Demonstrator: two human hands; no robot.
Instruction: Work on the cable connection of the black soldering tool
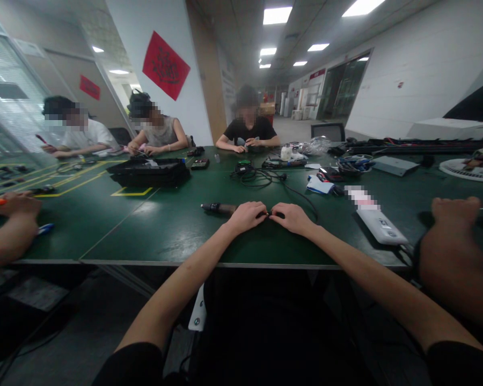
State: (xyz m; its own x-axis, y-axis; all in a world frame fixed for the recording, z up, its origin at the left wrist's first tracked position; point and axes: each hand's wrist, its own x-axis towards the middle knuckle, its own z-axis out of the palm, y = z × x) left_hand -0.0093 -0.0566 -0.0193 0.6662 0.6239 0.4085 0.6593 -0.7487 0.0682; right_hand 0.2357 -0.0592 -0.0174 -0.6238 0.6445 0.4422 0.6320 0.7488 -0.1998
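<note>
Head view: left hand (pixel 246 216) and right hand (pixel 293 215) meet fingertip to fingertip just above the bench (pixel 173 230), fingers curled, grip narrow. Pinched between them is a small part (pixel 268 214), dark with a yellowish, metallic-looking glint; mostly covered by fingers, exact shape can't be told. Bench top is smooth green sheet, semi-gloss, with ceiling light smeared on it, a straight seam and a pale front edge. Just left of the left hand lies a cylindrical tool (pixel 221 208), dark ribbed collar, narrow tip pointing left, brownish body partly behind the hand. Beyond the hands: thin black cable (pixel 241 169) in loose loops, 1 run curving down behind the right hand. To the right, a white rounded slab (pixel 382 228), smooth shell, dark marking, leads at its near end. Past it, a crumpled blue-and-white piece (pixel 320 185), a flat grey box (pixel 396 165), crinkled clear plastic (pixel 317 145), and a round white ribbed grille (pixel 462 170) at far right. Left side: black tray (pixel 148 174), matte, straight-walled, behind a yellow tape corner (pixel 132 192). 3 people sit across; 2 neighbours' arms enter at the sides, right neighbour's fist (pixel 454 212) blurred.
</note>
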